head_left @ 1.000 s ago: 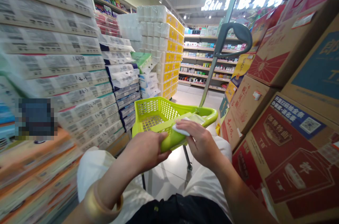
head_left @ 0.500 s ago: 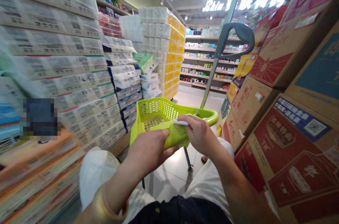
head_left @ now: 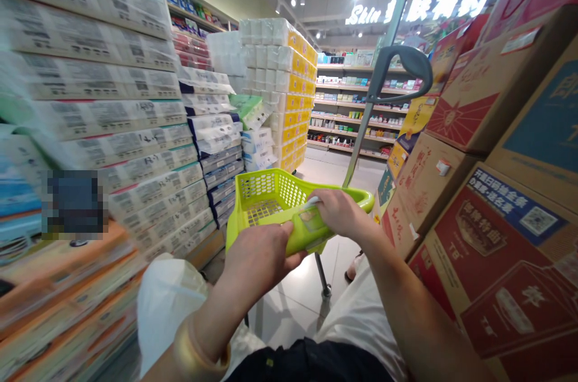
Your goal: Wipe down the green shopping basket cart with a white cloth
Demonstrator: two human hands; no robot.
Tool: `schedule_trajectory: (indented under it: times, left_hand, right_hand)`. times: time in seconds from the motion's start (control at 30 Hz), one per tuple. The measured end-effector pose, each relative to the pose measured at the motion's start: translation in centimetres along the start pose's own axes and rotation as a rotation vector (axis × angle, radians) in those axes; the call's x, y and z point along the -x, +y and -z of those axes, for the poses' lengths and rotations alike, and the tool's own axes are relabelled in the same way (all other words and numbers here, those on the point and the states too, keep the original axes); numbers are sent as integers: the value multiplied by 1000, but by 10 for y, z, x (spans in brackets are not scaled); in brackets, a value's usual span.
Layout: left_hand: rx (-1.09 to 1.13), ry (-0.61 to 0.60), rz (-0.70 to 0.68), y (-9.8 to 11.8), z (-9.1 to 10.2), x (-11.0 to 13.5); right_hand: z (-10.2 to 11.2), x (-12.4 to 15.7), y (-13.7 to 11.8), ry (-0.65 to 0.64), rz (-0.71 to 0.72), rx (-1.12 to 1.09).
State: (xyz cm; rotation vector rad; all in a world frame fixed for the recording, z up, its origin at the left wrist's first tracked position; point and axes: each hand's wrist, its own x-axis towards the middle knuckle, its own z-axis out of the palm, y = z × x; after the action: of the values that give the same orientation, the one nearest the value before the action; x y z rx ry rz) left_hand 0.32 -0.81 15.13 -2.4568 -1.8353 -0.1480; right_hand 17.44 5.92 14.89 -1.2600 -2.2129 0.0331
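A lime-green plastic basket (head_left: pixel 298 225) with perforated sides sits before me on a frame with metal legs; its inside shows a bare grid floor. My left hand (head_left: pixel 259 249) is closed round the near rim, thumb on top and fingers underneath. Farther right on the same rim, my right hand (head_left: pixel 338 212) presses down, closed on a small white tissue (head_left: pixel 312 200) that peeks out past its fingers. A clear label patch shows on the rim between the hands. The right fingertips are partly hidden.
Stacked tissue packs (head_left: pixel 130 81) line the left, with yellow-and-white paper packs (head_left: pixel 289 93) beyond. Printed cartons (head_left: pixel 492 249) rise on the right. A metal pole carries a grey loop handle (head_left: pixel 400 72). Stocked shelves (head_left: pixel 347 105) stand at the back.
My right hand has shifted slightly up and away on the rim, and less of the tissue shows. My left hand keeps its grip. The view has moved a little.
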Motion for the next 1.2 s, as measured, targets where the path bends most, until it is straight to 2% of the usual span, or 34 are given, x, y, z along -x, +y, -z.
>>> schedule_trajectory:
  times: [0.2,0.33,0.4,0.47,0.57,0.63,0.83,1.03,1.2]
  left_hand:
    - [18,15,13,-1,-2,-1]
    - [11,16,4,-2,-3,-1]
    - [6,17,1,-3,-3,-1]
    - [4,22,0,-4,-4,-1]
    - [1,50,-33,-6,-7,-2]
    - [-9,69,-56,-7,-8,-3]
    - [-36,64,-41,-7,-7,-2]
    - [-57,61,-56,-10,-6,-1]
    - [-79,59,-59,-13,-6,-3]
  right_hand:
    - [-8,8,-6,-4,153,-192]
    - [-7,17,10,119,5,-186]
    - [-8,24,12,201,-24,-189]
    - [-12,35,5,264,47,-233]
    - [-22,54,-10,294,228,-284]
    - [-27,64,-11,328,289,-276]
    - [-33,75,3,484,183,-180]
    - [-37,76,-4,431,294,-195]
    - [-45,77,4,555,217,-193]
